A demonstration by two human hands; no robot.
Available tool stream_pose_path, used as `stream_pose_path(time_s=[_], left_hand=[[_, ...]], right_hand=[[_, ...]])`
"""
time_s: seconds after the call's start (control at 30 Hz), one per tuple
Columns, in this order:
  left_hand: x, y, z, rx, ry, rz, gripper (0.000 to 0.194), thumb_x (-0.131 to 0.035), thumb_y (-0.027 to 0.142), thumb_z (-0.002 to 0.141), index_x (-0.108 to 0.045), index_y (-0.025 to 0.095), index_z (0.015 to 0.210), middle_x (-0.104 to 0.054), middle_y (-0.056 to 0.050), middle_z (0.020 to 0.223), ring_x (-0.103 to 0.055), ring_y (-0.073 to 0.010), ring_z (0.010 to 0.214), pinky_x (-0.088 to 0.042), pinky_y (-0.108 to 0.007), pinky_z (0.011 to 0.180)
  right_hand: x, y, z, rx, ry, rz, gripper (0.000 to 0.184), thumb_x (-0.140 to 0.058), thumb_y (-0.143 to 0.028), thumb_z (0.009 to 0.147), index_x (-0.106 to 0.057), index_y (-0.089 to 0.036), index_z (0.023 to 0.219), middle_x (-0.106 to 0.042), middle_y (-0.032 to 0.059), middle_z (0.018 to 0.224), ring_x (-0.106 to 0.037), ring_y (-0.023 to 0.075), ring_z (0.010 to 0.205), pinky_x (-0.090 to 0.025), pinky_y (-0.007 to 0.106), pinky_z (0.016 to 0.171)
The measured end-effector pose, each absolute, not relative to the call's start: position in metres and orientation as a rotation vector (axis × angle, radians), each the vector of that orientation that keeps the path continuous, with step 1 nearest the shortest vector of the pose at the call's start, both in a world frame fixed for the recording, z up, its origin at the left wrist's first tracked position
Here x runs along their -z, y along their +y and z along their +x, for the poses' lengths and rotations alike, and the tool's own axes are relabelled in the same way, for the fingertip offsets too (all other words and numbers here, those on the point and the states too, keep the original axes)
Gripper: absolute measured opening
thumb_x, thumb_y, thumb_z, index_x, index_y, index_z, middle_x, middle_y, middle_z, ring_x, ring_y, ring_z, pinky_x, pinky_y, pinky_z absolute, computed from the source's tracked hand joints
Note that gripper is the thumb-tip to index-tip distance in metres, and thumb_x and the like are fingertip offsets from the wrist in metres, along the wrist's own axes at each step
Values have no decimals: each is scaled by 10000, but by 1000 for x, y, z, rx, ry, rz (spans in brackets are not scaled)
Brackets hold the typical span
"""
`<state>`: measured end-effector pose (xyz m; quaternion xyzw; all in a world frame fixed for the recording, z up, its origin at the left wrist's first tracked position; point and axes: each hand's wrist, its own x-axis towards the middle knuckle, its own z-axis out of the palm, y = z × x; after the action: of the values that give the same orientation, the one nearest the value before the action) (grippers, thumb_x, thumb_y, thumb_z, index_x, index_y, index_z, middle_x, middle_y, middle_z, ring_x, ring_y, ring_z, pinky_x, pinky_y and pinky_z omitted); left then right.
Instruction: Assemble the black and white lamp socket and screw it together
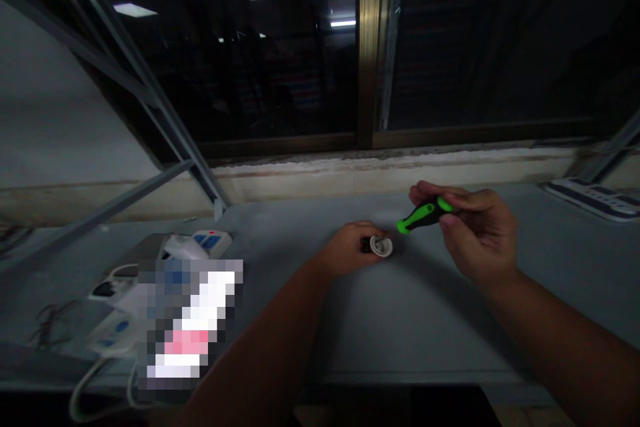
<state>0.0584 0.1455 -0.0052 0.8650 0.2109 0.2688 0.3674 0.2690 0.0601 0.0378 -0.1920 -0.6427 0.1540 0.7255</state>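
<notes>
On the grey tabletop (320,340) below a dark window, the person's left hand (347,250) and right hand (480,233) are raised near the middle of the view, a little apart. The left hand is closed around a small round fitting (381,247) with a white rim, and its dark rear part shows between the fingers and the rim. The right hand pinches a screwdriver (425,215) with a green-and-black handle between thumb and fingers; the green end of the handle sits just beside the white rim, apparently not touching it. Toward the left, a white power strip (213,242) with blue and red details lies at the back of the tabletop. Further white socket units (113,337) lie nearer the front edge, with white cables (83,400) looping down and thin dark wires (53,323) beside them. A pixelated patch (190,323) hides whatever lies among these. A grey metal bar (100,210) slants across the left of the view, in front of the far corner. Another power strip (595,199) lies at far right. Behind all runs a pale window ledge (390,167), below a brass-coloured window frame (370,33) with ceiling lights (135,10) reflected in the glass.
</notes>
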Motion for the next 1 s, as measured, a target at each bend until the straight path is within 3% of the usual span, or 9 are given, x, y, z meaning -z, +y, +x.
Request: stream_pose_path(time_s=[0.1,0.17,0.23,0.37,0.5,0.67,0.87,1.0], left_hand=[[4,145,58,-671,546,2227,419,-800,308,819,-749,194,1218,-732,-100,1122,-689,-233,1029,-527,-340,900],[4,145,59,-670,539,2225,421,-795,292,820,-746,195,1226,-732,-101,1136,-688,-233,1033,-527,-342,899],[4,145,59,-676,534,2216,419,-792,279,819,-746,193,1226,-732,-102,1138,-687,-233,1032,-527,-342,895],[5,145,59,-678,533,2207,398,-795,276,816,-753,194,1202,-733,-98,1121,-685,-233,1030,-527,-343,892],[5,145,60,-673,525,2267,389,-797,280,819,-756,195,1196,-735,-96,1113,-679,-233,1040,-517,-336,898],[6,146,60,-683,516,2283,395,-794,303,831,-750,182,1204,-733,-100,1111,-682,-226,1030,-513,-327,897],[5,146,60,-677,523,2285,387,-800,257,813,-750,188,1190,-733,-92,1108,-680,-231,1034,-514,-338,898],[5,145,60,-690,496,2295,375,-790,269,823,-752,177,1185,-730,-103,1113,-680,-234,1036,-515,-334,890]], right_hand=[[-40,61,265,-183,-1372,-440,262,-783,-107,830,-684,-275,1006,-640,15,1010,-753,188,906,-705,428,823],[-41,63,264,-93,-1316,-442,283,-813,-87,792,-682,-272,961,-579,-4,977,-729,152,852,-708,384,807],[-40,65,267,-106,-1302,-429,263,-804,-117,809,-692,-280,982,-585,12,1024,-714,166,927,-705,409,845],[-38,65,279,-327,-1400,-403,197,-727,-231,900,-706,-288,1088,-681,69,1205,-682,282,1203,-651,564,962],[-39,63,281,-406,-1441,-441,243,-748,-173,877,-696,-286,1085,-719,51,1114,-737,265,1087,-671,545,910],[-42,64,274,-241,-1342,-440,338,-837,-76,759,-707,-288,988,-598,-3,1009,-706,157,904,-692,448,902],[-40,64,281,-349,-1445,-413,255,-768,-216,865,-698,-296,1097,-698,58,1209,-688,272,1191,-612,578,1026],[-40,65,283,-362,-1476,-438,305,-768,-147,857,-690,-292,1114,-729,46,1149,-745,253,1077,-668,517,925]])
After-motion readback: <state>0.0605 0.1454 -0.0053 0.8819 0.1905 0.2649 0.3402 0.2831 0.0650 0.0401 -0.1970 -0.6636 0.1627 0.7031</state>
